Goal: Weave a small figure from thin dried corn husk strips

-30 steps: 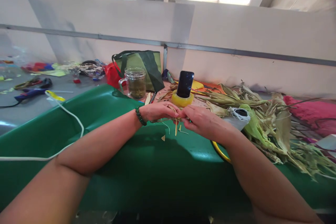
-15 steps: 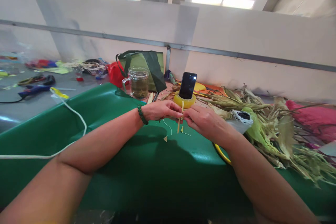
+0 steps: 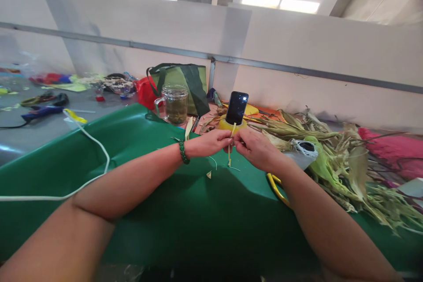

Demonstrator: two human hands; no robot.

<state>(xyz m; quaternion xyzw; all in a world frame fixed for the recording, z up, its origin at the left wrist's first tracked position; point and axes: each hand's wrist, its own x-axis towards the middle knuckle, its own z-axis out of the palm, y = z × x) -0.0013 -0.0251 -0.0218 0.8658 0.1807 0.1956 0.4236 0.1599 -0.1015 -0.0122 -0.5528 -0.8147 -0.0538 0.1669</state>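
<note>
Between my two hands stands a narrow pale strip of dried corn husk (image 3: 229, 153), its top end poking up in front of the phone. My left hand (image 3: 216, 142), with a green bead bracelet on the wrist, pinches the strip from the left. My right hand (image 3: 253, 146) has its fingers curled closed beside the strip on the right; its fingertips partly hide what they grip. Below the hands a small husk scrap (image 3: 209, 175) and a thin thread-like piece lie on the green mat (image 3: 185, 211).
A phone (image 3: 237, 108) leans in a yellow tape roll (image 3: 224, 123). Left of it are a glass mug (image 3: 176, 108) and a green bag (image 3: 194, 79). Dried husks (image 3: 350, 167) heap at the right, near yellow-handled scissors (image 3: 276, 189). A white cable (image 3: 105, 154) crosses the mat's left.
My left hand has shifted slightly right and lower. The strip now leans a little to the right at its top. More of the yellow handles shows beside my right forearm.
</note>
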